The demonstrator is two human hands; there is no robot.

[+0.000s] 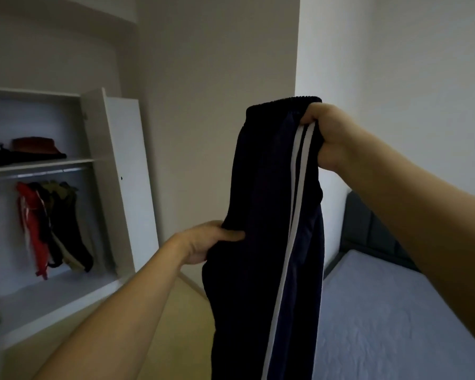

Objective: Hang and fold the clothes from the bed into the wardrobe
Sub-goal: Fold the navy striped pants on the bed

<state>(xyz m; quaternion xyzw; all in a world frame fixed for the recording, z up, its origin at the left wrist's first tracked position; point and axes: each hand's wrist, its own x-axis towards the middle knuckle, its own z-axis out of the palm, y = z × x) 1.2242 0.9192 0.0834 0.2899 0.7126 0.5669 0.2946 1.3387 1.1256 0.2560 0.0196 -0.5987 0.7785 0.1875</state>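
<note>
Between the bed (395,311) and wardrobe (99,160), both hands hold track pants (263,215) upright.

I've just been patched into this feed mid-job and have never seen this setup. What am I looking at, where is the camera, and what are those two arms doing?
There is no machine here: the single picture comes from a camera worn on a person's head, looking forward and down. The two bare arms are that person's own. The right hand grips the waistband of dark navy track trousers with white side stripes, held up in the air. The left hand pinches the cloth lower down. At left stands the open wardrobe, with clothes on a rail and folded items on its shelf. At lower right is the bed.
</note>
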